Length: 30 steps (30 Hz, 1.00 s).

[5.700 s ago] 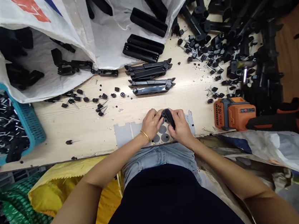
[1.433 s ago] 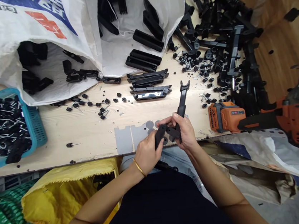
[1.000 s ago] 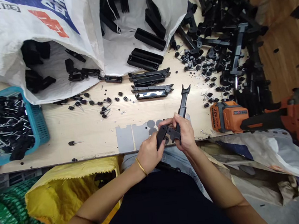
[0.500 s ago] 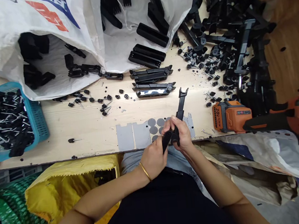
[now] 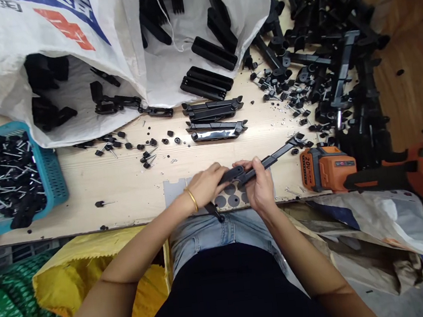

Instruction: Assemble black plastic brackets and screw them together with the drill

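Over the front of the bench I hold a black jointed plastic arm [image 5: 271,161] in both hands. My left hand [image 5: 206,185] is closed around its left section, and a short dark end pokes out below the palm. My right hand [image 5: 260,186] pinches the part right of the joint, with the forked tip pointing up and right. Below it on the bench lie grey round pads [image 5: 233,200] and grey sheets [image 5: 174,190], partly covered by my hands. Beyond, folded black arms [image 5: 216,130] lie stacked in a row.
A blue basket [image 5: 56,178] of black-headed screws stands at left. White sacks [image 5: 115,47] holding black parts lie at the back. An orange cordless drill [image 5: 411,171] rests at right, beside a heap of black parts [image 5: 337,57]. Loose screws [image 5: 148,158] are scattered on the bench.
The jointed arm has swung from steep to a flatter slant, its forked tip now farther right and lower. My left hand has moved up and left, and the joint has opened out.
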Available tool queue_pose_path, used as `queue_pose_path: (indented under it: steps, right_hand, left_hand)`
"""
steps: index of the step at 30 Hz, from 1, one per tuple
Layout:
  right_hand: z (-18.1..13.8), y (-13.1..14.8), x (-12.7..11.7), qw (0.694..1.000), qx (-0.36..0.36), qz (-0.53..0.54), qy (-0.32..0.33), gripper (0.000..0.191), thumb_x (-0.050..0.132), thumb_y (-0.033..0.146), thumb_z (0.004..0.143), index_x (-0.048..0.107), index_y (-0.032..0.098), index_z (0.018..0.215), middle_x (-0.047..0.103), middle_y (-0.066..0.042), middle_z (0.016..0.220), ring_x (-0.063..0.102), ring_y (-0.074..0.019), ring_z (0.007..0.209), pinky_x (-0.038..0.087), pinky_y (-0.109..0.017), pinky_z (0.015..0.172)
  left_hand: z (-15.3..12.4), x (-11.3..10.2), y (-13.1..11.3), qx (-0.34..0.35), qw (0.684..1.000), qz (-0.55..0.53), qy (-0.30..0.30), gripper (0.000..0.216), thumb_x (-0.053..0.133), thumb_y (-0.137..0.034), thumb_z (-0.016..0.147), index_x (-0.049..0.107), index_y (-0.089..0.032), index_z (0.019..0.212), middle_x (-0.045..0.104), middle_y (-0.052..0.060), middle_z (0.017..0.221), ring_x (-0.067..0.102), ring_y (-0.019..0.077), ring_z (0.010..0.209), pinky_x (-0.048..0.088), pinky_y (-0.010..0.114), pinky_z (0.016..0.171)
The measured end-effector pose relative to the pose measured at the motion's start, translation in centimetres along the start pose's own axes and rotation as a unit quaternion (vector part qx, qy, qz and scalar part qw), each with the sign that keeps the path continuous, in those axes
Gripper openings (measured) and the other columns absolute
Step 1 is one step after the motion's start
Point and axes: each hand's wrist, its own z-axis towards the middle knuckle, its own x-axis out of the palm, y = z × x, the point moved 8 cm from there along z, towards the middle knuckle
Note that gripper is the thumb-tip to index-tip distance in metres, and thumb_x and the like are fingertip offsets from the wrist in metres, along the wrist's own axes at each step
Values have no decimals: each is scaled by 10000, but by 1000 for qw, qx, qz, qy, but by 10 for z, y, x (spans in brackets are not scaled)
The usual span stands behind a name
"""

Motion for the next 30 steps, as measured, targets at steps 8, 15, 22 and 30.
queue_pose_path:
  steps: [8, 15, 22, 30]
  right_hand:
    - [-12, 39, -16, 796, -222, -542, 151, 227, 591, 402, 853, 635, 187, 909, 705, -95, 887, 651, -248, 869, 505, -426, 811]
    - [11, 4, 26, 618, -380, -643, 245, 357, 508, 373, 931, 580, 152, 1201, 674, -123, 1072, 590, -251, 985, 395, -405, 883]
    - [27, 5, 21, 623, -358, -614, 327, 424, 487, 476, 917, 593, 227, 1244, 687, -94, 1065, 578, -242, 927, 376, -405, 855]
    - [20, 4, 14, 640, -381, -618, 251, 402, 491, 437, 928, 597, 201, 1235, 690, -97, 1078, 581, -238, 951, 366, -403, 879]
  left_hand:
    - [11, -9, 15, 127, 984, 48, -118, 458, 607, -218, 873, 470, -145, 1304, 587, 136, 1255, 583, 257, 1130, 484, 433, 987]
    - [13, 2, 19, 111, 977, 31, -178, 335, 546, -329, 924, 551, -161, 1213, 688, 80, 1063, 636, 202, 999, 532, 320, 848]
    - [12, 3, 18, 94, 978, 56, -177, 378, 478, -419, 940, 561, -151, 1194, 689, 80, 1018, 637, 198, 938, 524, 305, 787]
    - [17, 2, 18, 116, 978, 54, -164, 377, 477, -427, 937, 554, -168, 1199, 694, 73, 1039, 628, 195, 941, 503, 288, 722]
